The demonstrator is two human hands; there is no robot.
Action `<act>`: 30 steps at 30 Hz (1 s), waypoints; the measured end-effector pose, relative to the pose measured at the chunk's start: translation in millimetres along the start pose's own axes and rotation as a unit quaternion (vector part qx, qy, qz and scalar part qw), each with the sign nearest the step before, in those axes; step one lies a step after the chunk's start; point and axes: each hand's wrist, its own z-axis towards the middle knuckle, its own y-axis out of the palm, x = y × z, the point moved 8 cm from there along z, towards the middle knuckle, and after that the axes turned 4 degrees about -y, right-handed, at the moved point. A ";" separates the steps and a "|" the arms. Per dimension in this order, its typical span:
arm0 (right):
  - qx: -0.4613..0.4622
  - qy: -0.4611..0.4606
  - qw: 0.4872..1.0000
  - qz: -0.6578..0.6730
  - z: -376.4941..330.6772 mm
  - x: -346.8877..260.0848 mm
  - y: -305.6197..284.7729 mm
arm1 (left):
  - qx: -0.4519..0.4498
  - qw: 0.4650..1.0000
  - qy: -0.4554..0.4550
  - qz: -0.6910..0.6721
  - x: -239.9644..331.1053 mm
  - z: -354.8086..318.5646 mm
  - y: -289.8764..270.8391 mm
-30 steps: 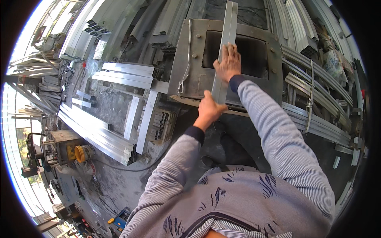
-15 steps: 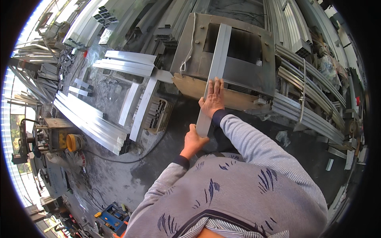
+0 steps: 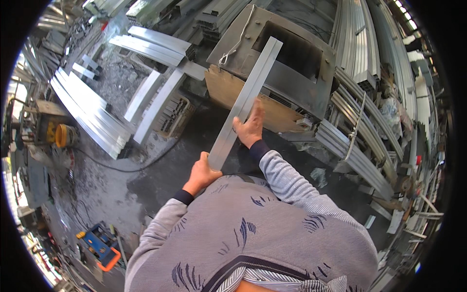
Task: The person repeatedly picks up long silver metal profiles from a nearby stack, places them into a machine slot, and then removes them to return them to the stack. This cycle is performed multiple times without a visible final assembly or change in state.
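A long silvery metal profile [image 3: 245, 103] slants up from my body toward the far right. My left hand [image 3: 202, 171] is closed around its near end, thumb on top. Farther along, my right hand [image 3: 250, 125] grips the right edge of the same profile, with its fingers pointing up along it and partly hidden. The profile's far end lies over a dark grey metal box-shaped machine [image 3: 296, 80] with a rectangular dark opening; whether the two touch I cannot tell.
Cut profiles [image 3: 90, 114] lie at the left, with more beside a plastic crate [image 3: 176, 117]. Long profile stacks [image 3: 357, 151] line the right. A black cable [image 3: 131, 170] crosses the floor. A yellow bucket [image 3: 63, 135] and a blue tool case [image 3: 99, 246] are at the left.
The profile has swung leftward at its near end and come back toward me. My right hand's fingers, flat on top before, now sit along its right side. The view has shifted.
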 end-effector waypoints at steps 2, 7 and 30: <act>0.069 0.097 0.989 0.088 17.8 31.4 -14.7 | -0.021 1.000 -0.004 -0.017 -1.8 -1.4 -0.4; -0.189 0.340 0.585 0.712 36.9 36.0 20.1 | -0.147 0.976 -0.002 -0.158 13.1 21.2 11.5; -0.105 0.184 0.930 -0.300 231.1 37.9 -32.7 | -0.343 0.787 -0.004 -0.513 158.6 146.3 62.8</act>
